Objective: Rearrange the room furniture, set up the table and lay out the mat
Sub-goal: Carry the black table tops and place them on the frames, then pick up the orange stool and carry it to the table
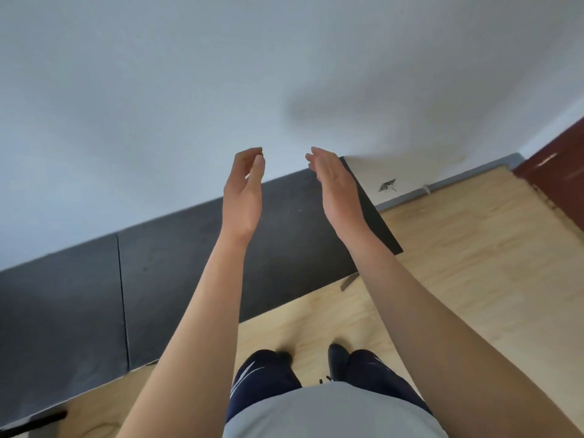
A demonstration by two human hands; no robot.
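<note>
Left hand: the left hand [242, 192] is hovering in the air above the dark table top [189, 267], fingers curled loosely toward the thumb, gripping nothing.
Right hand: the right hand [336, 188] is reaching out beside it, palm turned inward, fingers nearly straight and spread open, also empty; the two hands are staying apart with a gap between them.
Table top: it is running along the white wall [158, 90], its far edge touching the wall, its right corner jutting out over the wooden floor [458, 248]; a seam is crossing the surface toward its left end.
Table leg: a grey leg [347, 281] is showing under the near edge by the right corner.
Person: standing at the near edge, dark shoes [338, 358] on the floor.
Doorway: a dark red door [559, 181] is standing at the right.
</note>
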